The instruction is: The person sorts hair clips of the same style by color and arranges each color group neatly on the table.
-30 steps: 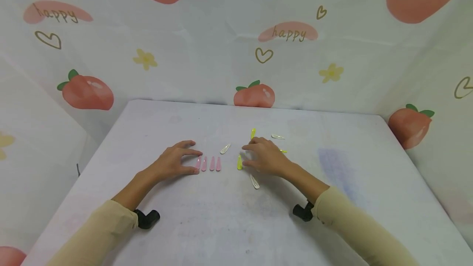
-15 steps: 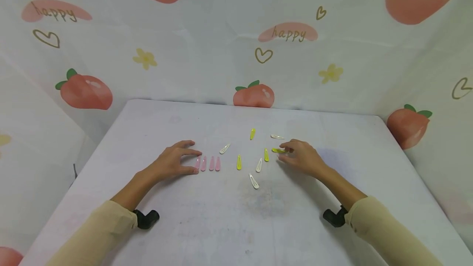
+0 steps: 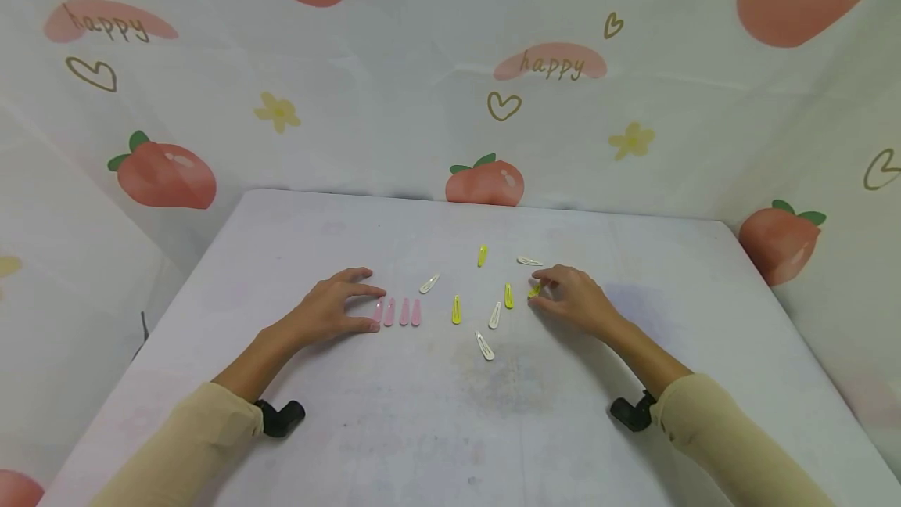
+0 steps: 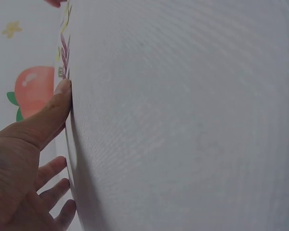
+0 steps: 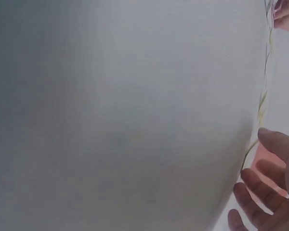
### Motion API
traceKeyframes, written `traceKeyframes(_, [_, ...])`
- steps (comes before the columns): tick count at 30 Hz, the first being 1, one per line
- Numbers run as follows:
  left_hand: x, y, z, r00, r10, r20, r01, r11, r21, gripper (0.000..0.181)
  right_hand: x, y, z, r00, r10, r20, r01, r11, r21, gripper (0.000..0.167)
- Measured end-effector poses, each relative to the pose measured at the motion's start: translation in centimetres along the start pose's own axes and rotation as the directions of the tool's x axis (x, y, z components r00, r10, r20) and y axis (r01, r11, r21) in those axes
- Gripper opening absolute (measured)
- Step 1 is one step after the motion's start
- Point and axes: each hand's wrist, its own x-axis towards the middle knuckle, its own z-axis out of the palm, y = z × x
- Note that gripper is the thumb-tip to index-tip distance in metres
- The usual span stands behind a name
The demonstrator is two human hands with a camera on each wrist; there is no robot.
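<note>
Several pink hair clips (image 3: 404,312) stand side by side in a row at the middle of the table. At the row's left end my left hand (image 3: 334,305) rests on the table with fingers spread, thumb and a fingertip by the outermost pink clip. Farther right, my right hand (image 3: 573,300) pinches a tilted yellow hair clip (image 3: 535,290) between thumb and finger; the fingers partly cover it. In the right wrist view that yellow clip (image 5: 250,150) spans from thumb to fingertip. Another yellow hair clip (image 3: 508,296) lies just left of this hand.
More yellow clips lie about, one yellow clip (image 3: 456,310) right of the pink row and one yellow clip (image 3: 482,256) farther back. White hair clips are scattered among them: a white clip (image 3: 429,283), another white clip (image 3: 529,260), and a pair nearer the front. A printed cloth (image 3: 394,139) hangs behind the table (image 3: 394,429).
My right hand has moved right from the middle clips to the rightmost yellow clip, which has turned from lying sideways to a slant. My left hand has stayed in place.
</note>
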Motion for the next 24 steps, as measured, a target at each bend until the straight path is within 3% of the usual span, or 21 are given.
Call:
traceKeyframes(9, [0.0,0.1,-0.1,1.000,0.000,0.008,0.000,1.000,-0.001,0.052,0.6,0.4,-0.3,1.000,0.006,0.019,-0.006,1.000,-0.020,0.052])
traceKeyframes(24, [0.4,0.4,-0.7,0.999,0.000,0.047,-0.002,1.000,0.022,0.049,0.9,1.1,-0.6,0.997,0.018,0.078,-0.016,1.000,-0.022,0.047])
